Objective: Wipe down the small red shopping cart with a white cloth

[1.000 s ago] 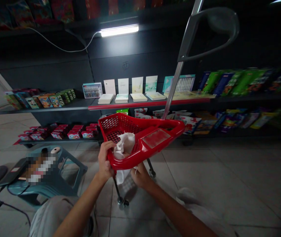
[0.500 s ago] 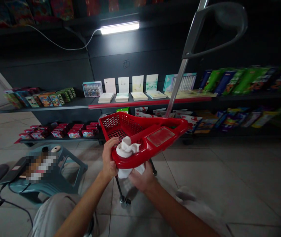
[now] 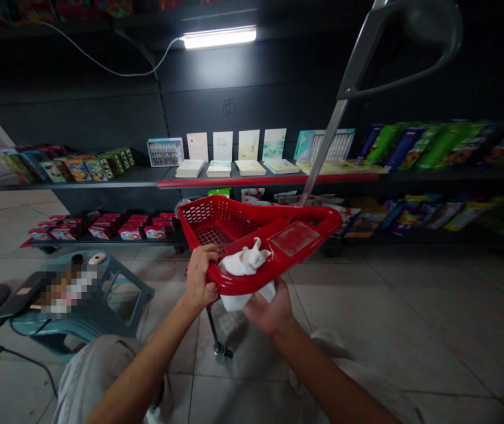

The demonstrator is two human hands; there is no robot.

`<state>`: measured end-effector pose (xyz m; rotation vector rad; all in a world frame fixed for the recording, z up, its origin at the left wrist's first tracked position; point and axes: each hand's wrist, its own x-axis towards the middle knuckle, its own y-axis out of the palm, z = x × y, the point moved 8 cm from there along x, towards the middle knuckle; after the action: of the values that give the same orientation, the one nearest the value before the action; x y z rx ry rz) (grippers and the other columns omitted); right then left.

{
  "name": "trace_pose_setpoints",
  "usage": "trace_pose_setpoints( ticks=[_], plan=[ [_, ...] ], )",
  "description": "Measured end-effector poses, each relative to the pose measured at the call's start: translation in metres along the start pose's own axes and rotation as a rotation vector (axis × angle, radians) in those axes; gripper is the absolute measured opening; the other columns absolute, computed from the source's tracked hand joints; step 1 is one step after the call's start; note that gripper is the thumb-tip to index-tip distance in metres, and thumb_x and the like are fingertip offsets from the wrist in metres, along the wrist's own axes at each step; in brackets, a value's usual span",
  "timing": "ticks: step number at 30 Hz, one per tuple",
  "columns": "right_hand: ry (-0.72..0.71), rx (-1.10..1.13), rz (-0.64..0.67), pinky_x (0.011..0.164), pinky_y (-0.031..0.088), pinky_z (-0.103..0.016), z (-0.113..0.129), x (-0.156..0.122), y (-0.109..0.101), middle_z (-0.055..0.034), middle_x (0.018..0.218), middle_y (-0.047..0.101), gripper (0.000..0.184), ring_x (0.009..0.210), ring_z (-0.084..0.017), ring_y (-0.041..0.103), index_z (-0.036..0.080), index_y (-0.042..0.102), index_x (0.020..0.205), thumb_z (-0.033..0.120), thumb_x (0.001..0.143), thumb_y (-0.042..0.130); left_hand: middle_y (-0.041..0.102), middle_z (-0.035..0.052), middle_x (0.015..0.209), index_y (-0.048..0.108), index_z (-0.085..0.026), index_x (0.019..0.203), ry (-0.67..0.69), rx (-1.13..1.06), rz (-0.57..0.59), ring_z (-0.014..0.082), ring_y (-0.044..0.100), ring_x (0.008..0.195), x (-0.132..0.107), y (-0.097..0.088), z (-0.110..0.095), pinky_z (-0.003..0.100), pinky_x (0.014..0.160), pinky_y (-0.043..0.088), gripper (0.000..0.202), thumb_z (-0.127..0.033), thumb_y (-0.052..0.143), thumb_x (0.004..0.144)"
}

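A red shopping basket [image 3: 234, 219] on wheels stands before me, a perforated wall and grid floor at its far end. My left hand [image 3: 201, 277] is closed around its near left rim, thumb below. A white cloth [image 3: 243, 261] is bunched through the opening by the near rim, with more of it hanging underneath. My right hand [image 3: 269, 309] is below the rim with the lower part of the cloth in its fingers; the fingertips are partly hidden. A metal pole with a grey handle [image 3: 406, 76] rises from the basket's right side.
A teal plastic stool [image 3: 137, 294] at left carries a dark device with a cable. Behind the basket, a dark shelf [image 3: 114, 178] holds books, boxes and snack bags. A lit tube lamp [image 3: 220, 37] hangs above. The floor is tiled [image 3: 366, 306].
The bunched cloth on top has shifted right along the near rim and changed shape. My right hand has moved slightly right under the rim. My left hand keeps its grip; the view has shifted a little.
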<state>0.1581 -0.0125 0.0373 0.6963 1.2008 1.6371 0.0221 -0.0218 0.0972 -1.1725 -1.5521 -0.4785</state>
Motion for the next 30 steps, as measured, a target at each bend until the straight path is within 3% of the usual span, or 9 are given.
trace_pose_setpoints(
  ticks=[4, 10, 13, 17, 20, 26, 28, 30],
  plan=[
    [0.044, -0.023, -0.002, 0.106, 0.055, -0.047, 0.014, -0.007, 0.000, -0.0045, 0.103, 0.081, 0.031, 0.111, -0.024, 0.073, 0.020, 0.075, 0.110, 0.034, 0.090, 0.056, 0.063, 0.0128, 0.105, 0.056, -0.020, 0.104, 0.036, -0.003, 0.015, 0.0253, 0.060, 0.097, 0.000, 0.001, 0.003, 0.043, 0.085, 0.050, 0.066, -0.074, 0.017, 0.098],
    [-0.142, -0.174, -0.094, 0.093, 0.062, -0.042, 0.047, -0.009, -0.027, -0.0041, 0.087, 0.080, 0.018, 0.094, -0.024, 0.077, 0.019, 0.075, 0.095, 0.028, 0.086, 0.062, 0.063, 0.0140, 0.108, 0.057, -0.020, 0.105, 0.035, -0.022, 0.034, 0.0266, 0.061, 0.099, -0.001, -0.003, 0.008, 0.045, 0.085, 0.052, 0.062, -0.071, 0.021, 0.100],
    [-0.318, -0.212, -0.155, 0.087, 0.063, -0.039, 0.090, -0.007, -0.046, -0.0026, 0.081, 0.078, 0.014, 0.082, -0.022, 0.077, 0.020, 0.073, 0.090, 0.026, 0.082, 0.063, 0.064, 0.0130, 0.106, 0.058, -0.021, 0.101, 0.019, -0.043, -0.030, 0.0267, 0.062, 0.097, -0.002, -0.009, 0.012, 0.045, 0.085, 0.052, 0.063, -0.072, 0.022, 0.099],
    [-0.709, -0.261, -0.288, 0.084, 0.062, -0.035, 0.161, -0.016, -0.064, -0.0019, 0.090, 0.077, 0.025, 0.084, -0.018, 0.074, 0.021, 0.071, 0.098, 0.037, 0.084, 0.056, 0.064, 0.0105, 0.101, 0.058, -0.022, 0.097, -0.027, -0.066, -0.116, 0.0259, 0.062, 0.094, -0.003, -0.017, 0.020, 0.044, 0.083, 0.051, 0.063, -0.074, 0.023, 0.097],
    [-0.913, -0.344, -0.439, 0.087, 0.059, -0.031, 0.177, -0.026, -0.069, -0.0009, 0.099, 0.075, 0.029, 0.092, -0.016, 0.072, 0.021, 0.069, 0.101, 0.037, 0.085, 0.052, 0.065, 0.0102, 0.101, 0.058, -0.022, 0.095, -0.054, -0.074, -0.114, 0.0258, 0.061, 0.095, -0.003, -0.020, 0.023, 0.043, 0.083, 0.051, 0.062, -0.074, 0.025, 0.097],
    [-1.277, -0.506, -0.599, 0.093, 0.057, -0.034, 0.188, -0.044, -0.051, -0.0019, 0.099, 0.072, 0.023, 0.095, -0.017, 0.071, 0.021, 0.064, 0.097, 0.031, 0.083, 0.051, 0.065, 0.0113, 0.100, 0.060, -0.021, 0.095, -0.051, -0.093, -0.067, 0.0260, 0.061, 0.093, -0.001, -0.023, 0.021, 0.045, 0.082, 0.051, 0.063, -0.074, 0.026, 0.097],
    [-1.464, -0.632, -0.582, 0.103, 0.053, -0.040, 0.197, -0.057, -0.033, -0.0046, 0.107, 0.073, 0.026, 0.106, -0.020, 0.070, 0.022, 0.065, 0.103, 0.031, 0.085, 0.048, 0.065, 0.0120, 0.100, 0.060, -0.021, 0.095, -0.057, -0.091, -0.057, 0.0265, 0.062, 0.094, -0.001, -0.023, 0.021, 0.045, 0.083, 0.052, 0.062, -0.073, 0.026, 0.097],
    [-1.548, -0.832, -0.503, 0.112, 0.046, -0.046, 0.193, -0.065, -0.009, -0.0092, 0.116, 0.073, 0.029, 0.120, -0.025, 0.065, 0.022, 0.067, 0.107, 0.033, 0.087, 0.049, 0.065, 0.0122, 0.101, 0.060, -0.021, 0.096, -0.059, -0.098, -0.053, 0.0268, 0.062, 0.095, -0.001, -0.024, 0.019, 0.046, 0.084, 0.052, 0.062, -0.072, 0.025, 0.098]
  ],
)
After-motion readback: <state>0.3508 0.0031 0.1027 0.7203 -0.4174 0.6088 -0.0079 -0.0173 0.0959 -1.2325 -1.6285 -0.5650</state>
